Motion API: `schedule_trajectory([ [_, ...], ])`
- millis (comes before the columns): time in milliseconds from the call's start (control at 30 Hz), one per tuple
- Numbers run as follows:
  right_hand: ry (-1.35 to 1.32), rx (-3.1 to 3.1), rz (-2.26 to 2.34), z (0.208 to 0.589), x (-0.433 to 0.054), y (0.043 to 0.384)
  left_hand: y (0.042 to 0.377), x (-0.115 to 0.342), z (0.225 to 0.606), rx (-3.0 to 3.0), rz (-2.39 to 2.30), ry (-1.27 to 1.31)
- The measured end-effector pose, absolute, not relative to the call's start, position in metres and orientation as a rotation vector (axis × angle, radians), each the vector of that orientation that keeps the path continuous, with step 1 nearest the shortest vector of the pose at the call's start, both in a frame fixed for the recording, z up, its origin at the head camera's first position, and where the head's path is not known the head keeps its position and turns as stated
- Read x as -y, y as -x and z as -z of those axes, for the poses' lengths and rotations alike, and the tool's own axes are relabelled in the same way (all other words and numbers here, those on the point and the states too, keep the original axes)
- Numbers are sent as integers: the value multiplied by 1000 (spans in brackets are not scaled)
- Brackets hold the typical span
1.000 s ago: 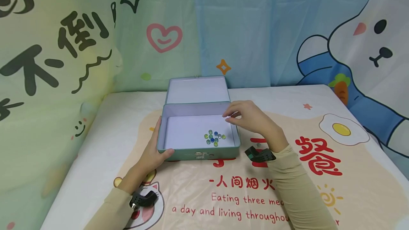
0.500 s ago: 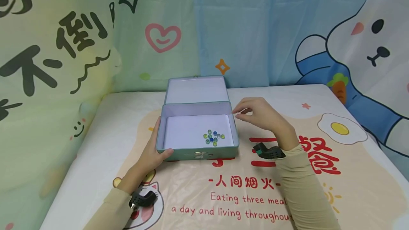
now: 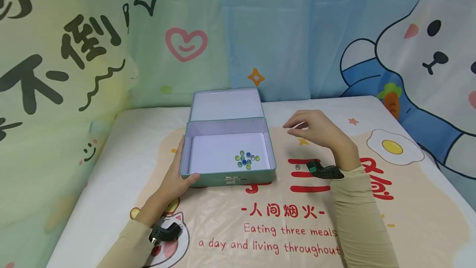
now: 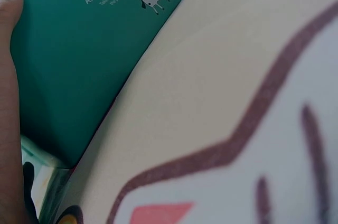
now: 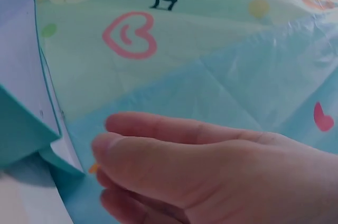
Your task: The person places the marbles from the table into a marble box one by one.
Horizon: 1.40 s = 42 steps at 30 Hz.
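A green tin box (image 3: 227, 179) lies open in the head view, its lid (image 3: 226, 104) folded back. Several glass marbles (image 3: 257, 158), green, blue and clear, are clustered in its front right part. My left hand (image 3: 172, 181) holds the box at its front left corner, fingers along the side wall and thumb at the front rim. Right of the box, my right hand (image 3: 316, 127) hovers with loosely bent fingers; nothing shows between them. In the right wrist view its thumb and fingertips (image 5: 108, 145) are near each other. A single clear marble (image 3: 297, 167) lies on the tablecloth below this hand.
A printed tablecloth (image 3: 282, 251) covers the table. Behind it hang a blue-green printed curtain (image 3: 271, 32) and, on the left, a yellow one with large characters. Dark cameras are strapped to both wrists.
My right hand has moved from over the box's right wall out to the right, away from the box. The left hand stays at its corner, and the marbles lie as before.
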State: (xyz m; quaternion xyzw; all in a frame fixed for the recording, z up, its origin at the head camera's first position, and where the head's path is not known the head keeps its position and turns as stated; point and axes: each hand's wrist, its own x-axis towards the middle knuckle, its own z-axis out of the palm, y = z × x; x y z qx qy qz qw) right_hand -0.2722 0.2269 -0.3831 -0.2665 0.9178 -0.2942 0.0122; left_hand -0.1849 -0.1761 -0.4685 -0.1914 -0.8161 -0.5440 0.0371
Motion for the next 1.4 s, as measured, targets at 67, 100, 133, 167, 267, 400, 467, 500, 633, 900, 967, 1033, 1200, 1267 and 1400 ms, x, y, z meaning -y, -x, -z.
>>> schedule_trajectory([
  [67,811,-2832,935,386,-232,274,185,176,469,2505,1671,586],
  [100,799,-2813,946,388,-235,275,185,177,469,2505,1669,586],
  [133,784,-2789,964,390,-237,276,185,177,470,2504,1667,585],
  [167,765,-2759,980,393,-240,278,186,177,470,2504,1666,585],
  [267,704,-2678,997,404,-247,282,186,177,471,2506,1654,583],
  [400,658,-2590,969,417,-254,287,186,176,471,2518,1642,574],
  [467,659,-2552,944,422,-257,289,185,176,471,2519,1639,574],
  [500,664,-2534,932,424,-258,289,185,175,470,2519,1637,574],
  [633,683,-2473,894,430,-261,291,185,176,470,2511,1630,586],
  [900,636,-2409,870,439,-264,294,185,176,470,2513,1626,591],
  [967,614,-2399,864,440,-265,294,185,176,470,2516,1622,589],
  [1033,598,-2390,851,441,-265,294,185,176,471,2518,1617,587],
  [1200,563,-2359,822,441,-262,291,185,176,470,2518,1622,581],
  [1267,553,-2346,808,440,-260,290,185,176,471,2517,1627,579],
  [1400,531,-2309,804,438,-255,288,185,176,471,2514,1640,581],
])
